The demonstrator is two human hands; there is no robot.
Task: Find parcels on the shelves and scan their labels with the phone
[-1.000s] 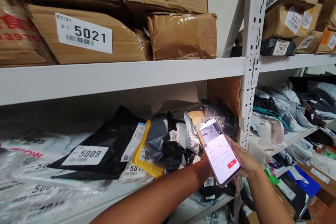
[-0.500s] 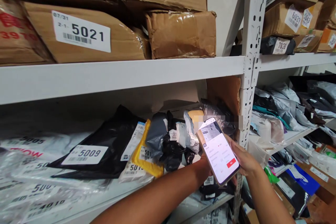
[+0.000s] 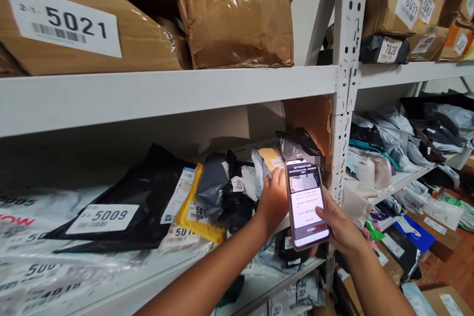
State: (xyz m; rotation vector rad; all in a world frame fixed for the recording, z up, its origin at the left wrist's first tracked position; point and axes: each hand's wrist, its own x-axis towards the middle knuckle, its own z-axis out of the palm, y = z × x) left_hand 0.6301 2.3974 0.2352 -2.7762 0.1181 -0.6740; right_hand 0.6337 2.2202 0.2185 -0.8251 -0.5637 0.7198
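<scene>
- White metal shelf (image 3: pixel 166 91): middle tier packed with soft numbered parcels; brown cardboard boxes (image 3: pixel 237 27) on the tier above.
- Heap of grey and black plastic mailer bags (image 3: pixel 229 192): on the middle tier, straight ahead of the left hand.
- Left hand (image 3: pixel 273 200): the nearer hand. Back to camera, fingers loosely extended against the heap's right edge; cannot tell if they pinch a bag.
- Right hand (image 3: pixel 338 227): closed round the slim black smartphone (image 3: pixel 306 205). Screen lit, long axis near upright, just right of the left hand.
</scene>
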